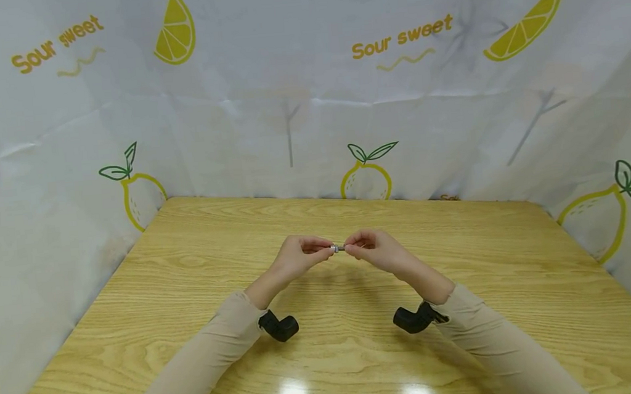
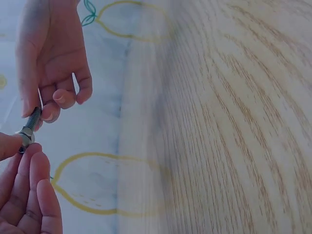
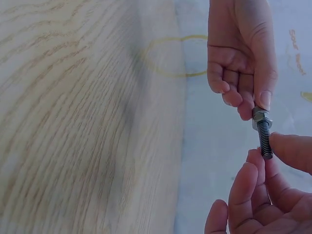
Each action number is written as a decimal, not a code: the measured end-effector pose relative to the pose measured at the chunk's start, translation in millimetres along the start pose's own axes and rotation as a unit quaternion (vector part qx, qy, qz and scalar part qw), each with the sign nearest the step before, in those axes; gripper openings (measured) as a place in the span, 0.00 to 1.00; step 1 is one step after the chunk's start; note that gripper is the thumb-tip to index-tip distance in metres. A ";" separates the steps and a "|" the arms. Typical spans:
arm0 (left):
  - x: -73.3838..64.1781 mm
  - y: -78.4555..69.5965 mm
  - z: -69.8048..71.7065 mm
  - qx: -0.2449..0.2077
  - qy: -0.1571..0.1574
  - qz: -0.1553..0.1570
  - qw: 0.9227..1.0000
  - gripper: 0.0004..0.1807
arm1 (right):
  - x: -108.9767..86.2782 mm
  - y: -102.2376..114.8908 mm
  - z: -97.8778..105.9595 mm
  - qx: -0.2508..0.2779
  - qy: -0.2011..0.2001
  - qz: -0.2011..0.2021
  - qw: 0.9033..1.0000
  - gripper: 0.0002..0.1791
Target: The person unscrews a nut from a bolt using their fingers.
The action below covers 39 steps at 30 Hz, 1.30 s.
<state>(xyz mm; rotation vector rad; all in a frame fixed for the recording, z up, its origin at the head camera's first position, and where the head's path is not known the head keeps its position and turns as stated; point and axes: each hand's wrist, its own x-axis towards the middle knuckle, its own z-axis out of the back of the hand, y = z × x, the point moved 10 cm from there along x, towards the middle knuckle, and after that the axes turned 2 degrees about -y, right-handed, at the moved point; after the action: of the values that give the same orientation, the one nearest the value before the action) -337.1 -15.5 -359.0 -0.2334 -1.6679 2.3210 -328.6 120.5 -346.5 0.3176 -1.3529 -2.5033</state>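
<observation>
A metal bolt (image 3: 264, 137) spans the gap between both hands, above the table. Thumb and fingers of my left hand (image 1: 297, 259) pinch it at the head end. Close to the head, a hex nut (image 3: 262, 120) sits on the thread. At the opposite, threaded end, my right hand (image 1: 380, 254) pinches the tip between thumb and fingers. In the left wrist view, the bare thread (image 2: 33, 119) shows between the two hands, with the head partly covered by the left fingertips.
A wood-grain table (image 1: 205, 354) lies beneath the hands. White curtain sheeting (image 1: 245, 147) with lemon prints surrounds its back and sides. Black curved pieces (image 1: 281, 328) stick out at both wrists, below the beige sleeves (image 1: 205, 354).
</observation>
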 end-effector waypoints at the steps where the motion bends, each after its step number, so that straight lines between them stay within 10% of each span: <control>1: -0.5 -0.9 0.4 -0.002 -0.003 -0.001 1.000 0.13 | -0.3 0.4 -0.4 0.002 0.001 0.000 1.000 0.17; 39: -7.2 -10.7 -2.2 -0.018 -0.008 -0.043 0.999 0.13 | -5.7 12.6 -8.4 0.049 -0.020 0.016 0.998 0.17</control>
<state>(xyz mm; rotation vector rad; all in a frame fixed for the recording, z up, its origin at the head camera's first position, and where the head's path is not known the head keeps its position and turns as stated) -328.3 -12.5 -349.8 -0.1469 -1.6938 2.2376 -318.8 109.3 -340.1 0.2651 -1.4881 -2.4333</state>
